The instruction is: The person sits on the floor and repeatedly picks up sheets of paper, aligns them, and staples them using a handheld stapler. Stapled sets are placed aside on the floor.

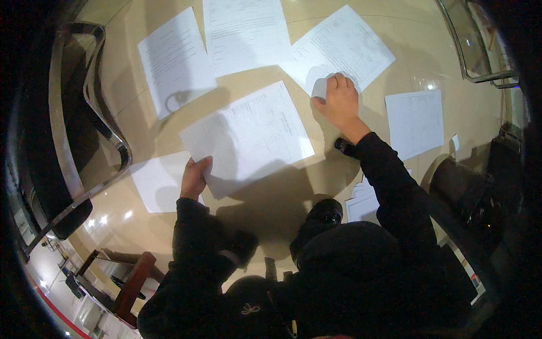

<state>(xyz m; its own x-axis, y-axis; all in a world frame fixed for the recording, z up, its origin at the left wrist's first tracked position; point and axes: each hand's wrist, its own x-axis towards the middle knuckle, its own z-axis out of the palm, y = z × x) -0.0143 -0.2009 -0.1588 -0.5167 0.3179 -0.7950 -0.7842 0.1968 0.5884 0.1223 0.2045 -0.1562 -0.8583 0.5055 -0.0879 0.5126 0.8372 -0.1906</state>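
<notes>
A large printed paper sheet (254,135) lies at a slant before me. My left hand (195,176) grips its lower left corner, thumb on top. Farther up and to the right, my right hand (338,101) has its fingers over the near edge of another printed sheet (338,46). A greyish piece of paper shows by the thumb, seemingly that sheet's bent corner; the fingers hide part of it. Under the held sheet's left end, a further white sheet (159,182) lies partly covered on the floor.
More printed sheets lie on the glossy tile floor: one at upper left (173,63), one at top centre (247,38), one at right (415,123). A small paper stack (364,201) is beside my right forearm. Metal-framed chairs (91,106) stand left and at upper right (474,76).
</notes>
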